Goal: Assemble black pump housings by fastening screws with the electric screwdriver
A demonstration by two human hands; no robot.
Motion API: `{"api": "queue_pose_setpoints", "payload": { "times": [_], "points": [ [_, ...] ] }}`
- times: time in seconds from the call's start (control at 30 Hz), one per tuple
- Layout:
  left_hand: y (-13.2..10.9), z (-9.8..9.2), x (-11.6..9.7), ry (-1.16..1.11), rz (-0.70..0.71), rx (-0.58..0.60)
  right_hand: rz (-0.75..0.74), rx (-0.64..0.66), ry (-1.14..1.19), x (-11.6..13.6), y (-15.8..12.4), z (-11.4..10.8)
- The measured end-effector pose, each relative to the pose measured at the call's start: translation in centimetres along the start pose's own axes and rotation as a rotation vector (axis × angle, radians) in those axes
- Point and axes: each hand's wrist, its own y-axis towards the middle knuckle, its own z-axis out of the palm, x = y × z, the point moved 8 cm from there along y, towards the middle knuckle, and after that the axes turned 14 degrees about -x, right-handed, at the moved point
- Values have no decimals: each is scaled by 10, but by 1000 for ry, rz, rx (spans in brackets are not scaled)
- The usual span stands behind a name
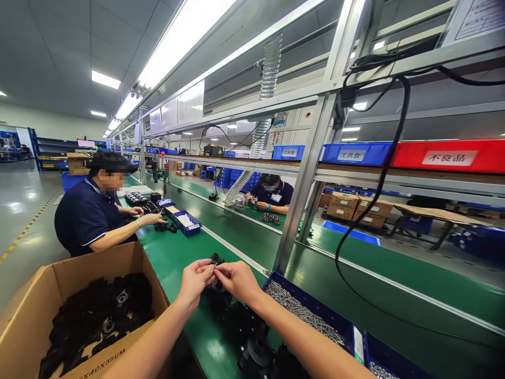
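Observation:
Fingertips meet where my left hand [196,281] and my right hand [239,281] come together above the bench. Both hands are closed in a pinch; whatever lies between the fingertips is too small to make out. Just behind and below them stand black molded parts [258,353], lined up along the green bench top [213,345]. My right forearm hides some of these parts. To the right of that forearm is a blue bin [281,278] full of silvery screws [302,309].
An open cardboard box [153,273] of black parts stands at the left. Beyond it a co-worker [97,210] handles black parts at the bench; another person [276,195] works across. A metal upright [302,195] and a hanging black cable [381,184] rise at the right.

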Motion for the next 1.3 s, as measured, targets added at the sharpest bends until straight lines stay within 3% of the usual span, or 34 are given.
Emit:
{"api": "queue_pose_setpoints", "payload": {
  "times": [0.2, 0.37, 0.47, 0.73, 1.03, 1.3],
  "points": [
    [5, -12, -25, 250, 272, 39, -5, 49, -67, -17, 9, 4],
    [-11, -7, -39, 551, 487, 231, -37, 163, -162, -40, 9, 16],
    [-19, -4, -39, 699, 568, 288, -44, 187, -190, -44, 8, 24],
    [-22, 4, -37, 957, 656, 372, -114, 254, -211, -36, 13, 34],
    [-27, 13, -38, 1149, 730, 423, -101, 287, -212, -42, 28, 28],
    [-32, 27, -33, 1359, 778, 517, -113, 359, -168, -46, 18, 47]
  ]
}}
